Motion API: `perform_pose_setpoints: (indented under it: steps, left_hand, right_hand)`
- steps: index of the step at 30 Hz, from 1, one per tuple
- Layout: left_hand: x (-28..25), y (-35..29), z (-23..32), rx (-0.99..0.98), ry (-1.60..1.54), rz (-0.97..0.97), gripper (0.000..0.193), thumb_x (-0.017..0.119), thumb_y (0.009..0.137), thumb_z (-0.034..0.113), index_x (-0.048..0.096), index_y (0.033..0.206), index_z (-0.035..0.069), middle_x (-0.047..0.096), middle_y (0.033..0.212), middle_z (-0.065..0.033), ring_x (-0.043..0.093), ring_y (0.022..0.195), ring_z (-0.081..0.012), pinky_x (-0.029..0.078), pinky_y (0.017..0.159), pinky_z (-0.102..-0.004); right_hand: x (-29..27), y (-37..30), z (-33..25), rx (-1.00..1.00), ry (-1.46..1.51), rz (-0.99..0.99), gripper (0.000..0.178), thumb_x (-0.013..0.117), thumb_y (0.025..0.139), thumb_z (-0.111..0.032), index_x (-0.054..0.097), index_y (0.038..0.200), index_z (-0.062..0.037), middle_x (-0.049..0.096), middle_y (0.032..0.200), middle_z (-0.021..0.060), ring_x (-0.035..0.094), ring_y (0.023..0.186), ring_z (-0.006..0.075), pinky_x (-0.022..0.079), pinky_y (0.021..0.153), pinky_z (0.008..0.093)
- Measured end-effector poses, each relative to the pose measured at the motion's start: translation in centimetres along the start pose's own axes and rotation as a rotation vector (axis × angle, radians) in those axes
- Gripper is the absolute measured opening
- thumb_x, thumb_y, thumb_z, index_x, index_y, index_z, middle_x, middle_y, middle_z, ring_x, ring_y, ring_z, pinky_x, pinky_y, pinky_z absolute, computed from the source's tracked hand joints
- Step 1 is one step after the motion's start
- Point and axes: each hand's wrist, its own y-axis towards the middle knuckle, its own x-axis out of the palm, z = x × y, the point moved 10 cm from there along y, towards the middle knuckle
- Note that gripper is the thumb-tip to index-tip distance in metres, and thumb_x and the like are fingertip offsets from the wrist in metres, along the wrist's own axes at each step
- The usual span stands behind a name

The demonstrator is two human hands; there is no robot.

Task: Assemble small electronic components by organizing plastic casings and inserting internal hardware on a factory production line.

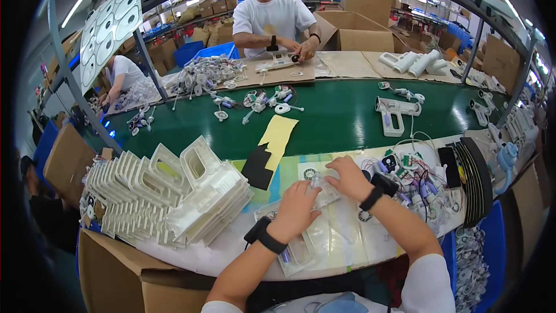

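Note:
A pale, gun-shaped plastic housing half [308,250] lies in front of me, its looped handle toward my body and a purple cylindrical cell inside. My left hand [295,208] rests over its upper part, fingers bent and thumb apart, at a small translucent plastic piece [317,180]. From the right, my right hand [348,178] has its fingertips closed on that same piece. The fingers partly cover it, so its exact kind is unclear. Just beyond the hands is a round black-and-white part [309,173]. Another round dark-rimmed part [364,215] sits beside my right wrist.
Stacked white housing halves [202,191] stand at left. A heap of wired boards and purple cells [420,182] lies at right, next to a black phone-like slab [447,166]. Beyond runs a green conveyor belt [341,113] carrying parts. Across it, a person [272,17] handles another housing.

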Motion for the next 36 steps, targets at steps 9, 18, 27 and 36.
perform_pose_setpoints:
  steps: [9, 18, 27, 36]
  left_hand:
    - [3.7, -0.3, -3.4, -0.195, 0.031, -0.169, 0.052, 0.077, 0.067, 0.011, 0.056, 0.113, 0.000, 0.048, 0.122, -0.0219, 0.050, 0.110, -0.0393, 0.046, 0.090, -0.0447]
    - [1.9, -0.7, -2.9, -0.304, -0.048, -0.090, 0.072, 0.076, 0.067, 0.003, 0.042, 0.129, -0.008, 0.034, 0.132, -0.0303, 0.046, 0.116, -0.0466, 0.044, 0.096, -0.0437]
    - [3.0, -1.7, -1.5, -0.221, 0.174, -0.049, 0.072, 0.074, 0.073, 0.010, 0.036, 0.131, -0.013, 0.037, 0.128, -0.0316, 0.042, 0.120, -0.0473, 0.037, 0.103, -0.0463]
    - [2.4, -2.0, -1.8, -0.215, 0.300, 0.058, 0.055, 0.066, 0.080, 0.020, 0.045, 0.124, -0.007, 0.044, 0.123, -0.0280, 0.045, 0.113, -0.0431, 0.032, 0.104, -0.0521]
  right_hand:
    - [7.5, 1.7, 1.6, 0.101, -0.030, -0.314, 0.039, 0.071, 0.076, -0.040, 0.070, 0.094, -0.0053, 0.066, 0.091, 0.0161, 0.059, 0.090, 0.0351, 0.048, 0.082, 0.0406]
    - [11.7, 3.3, 1.9, 0.261, 0.362, -0.549, 0.037, 0.062, 0.083, -0.027, 0.064, 0.106, 0.0010, 0.067, 0.095, 0.0200, 0.065, 0.086, 0.0320, 0.051, 0.077, 0.0383]
    - [10.5, 4.2, 1.2, 0.247, 0.131, -0.286, 0.024, 0.072, 0.071, -0.020, 0.067, 0.089, -0.0050, 0.066, 0.078, 0.0106, 0.064, 0.072, 0.0266, 0.051, 0.066, 0.0360]
    - [6.0, 2.1, -4.2, 0.039, 0.278, 0.170, 0.021, 0.063, 0.082, -0.014, 0.064, 0.100, -0.0040, 0.061, 0.093, 0.0148, 0.060, 0.088, 0.0313, 0.049, 0.076, 0.0399]
